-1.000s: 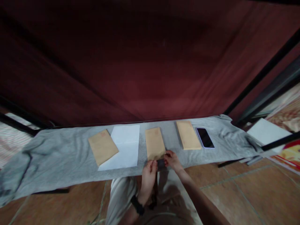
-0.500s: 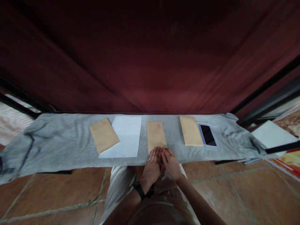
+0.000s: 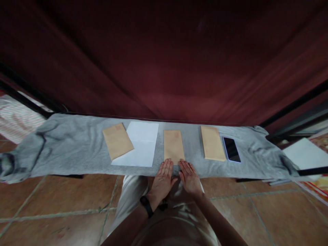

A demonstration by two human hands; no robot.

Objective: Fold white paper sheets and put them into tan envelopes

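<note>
A brown paper envelope (image 3: 174,145) lies flat on the grey cloth in front of me, with a faint reddish mark near its top right. My left hand (image 3: 163,177) presses flat on its near left corner, fingers stretched out. On the near right corner rest the fingertips of my right hand (image 3: 190,177), also flat and extended. A small gap separates the two hands. Neither hand grips anything. The envelope's near edge is partly hidden under the fingers.
Left of the envelope, a second brown envelope (image 3: 118,140) overlaps white paper sheets (image 3: 145,145). To the right sit a stack of brown envelopes (image 3: 212,143) and a phone (image 3: 232,149). Grey cloth (image 3: 74,147) covers the narrow table; a dark red curtain (image 3: 164,75) hangs behind.
My hands, which were together at the envelope's near edge, have moved apart to its two near corners. The whole view has shifted slightly.
</note>
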